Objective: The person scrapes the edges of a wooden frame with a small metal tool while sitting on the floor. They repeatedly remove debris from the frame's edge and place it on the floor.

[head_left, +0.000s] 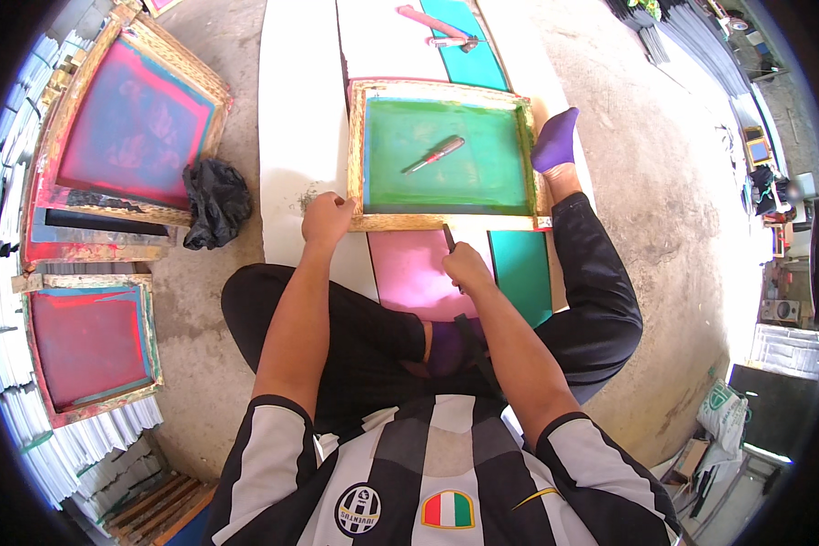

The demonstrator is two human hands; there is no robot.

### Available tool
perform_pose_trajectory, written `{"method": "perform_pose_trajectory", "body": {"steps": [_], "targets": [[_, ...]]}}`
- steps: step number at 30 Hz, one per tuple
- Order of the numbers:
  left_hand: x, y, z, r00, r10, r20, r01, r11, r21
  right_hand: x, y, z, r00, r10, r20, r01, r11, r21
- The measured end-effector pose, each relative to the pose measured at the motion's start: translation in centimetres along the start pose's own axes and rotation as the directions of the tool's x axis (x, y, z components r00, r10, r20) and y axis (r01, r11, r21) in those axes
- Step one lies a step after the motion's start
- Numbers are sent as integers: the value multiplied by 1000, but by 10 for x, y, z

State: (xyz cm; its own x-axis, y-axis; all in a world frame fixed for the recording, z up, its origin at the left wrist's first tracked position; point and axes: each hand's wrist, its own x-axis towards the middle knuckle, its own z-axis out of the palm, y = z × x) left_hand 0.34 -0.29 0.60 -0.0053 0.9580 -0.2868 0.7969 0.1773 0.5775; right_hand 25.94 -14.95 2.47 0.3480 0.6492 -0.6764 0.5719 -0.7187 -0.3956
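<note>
Our left hand (326, 218) presses the green screen-printing frame (446, 155) at its lower-left corner, at frame centre. Our right hand (465, 266) is clamped on a dark tool (449, 238) against the frame's near edge.

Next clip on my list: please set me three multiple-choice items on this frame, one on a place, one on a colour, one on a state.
1. Where does the screwdriver lie?
A. on the green screen inside the wooden frame
B. on the concrete floor
C. in the left hand

2. What colour is the sock beside the frame?
A. yellow
B. purple
C. white

3. What is the right hand doing?
A. lying flat and open
B. gripping a thin dark tool at the frame's near edge
C. holding the black rag

Key: 1 A, it rests on the green mesh; 2 B, the foot is purple; 3 B, the fingers close round the tool, while the left hand presses the frame's corner.
</note>
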Motion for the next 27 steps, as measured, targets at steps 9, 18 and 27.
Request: {"method": "perform_pose_trajectory", "body": {"steps": [9,18,27], "targets": [[-4,4,3,1000,27,1,-27,1000,9,6,5,11,998,3,-65,0,999,54],[-3,4,3,1000,1,-5,-1,1000,19,13,19,16,1000,-2,-29,6,991,137],[-2,-4,5,999,28,-20,-29,999,-27,19,32,18,972,-136,190,-12,781,624]]}}
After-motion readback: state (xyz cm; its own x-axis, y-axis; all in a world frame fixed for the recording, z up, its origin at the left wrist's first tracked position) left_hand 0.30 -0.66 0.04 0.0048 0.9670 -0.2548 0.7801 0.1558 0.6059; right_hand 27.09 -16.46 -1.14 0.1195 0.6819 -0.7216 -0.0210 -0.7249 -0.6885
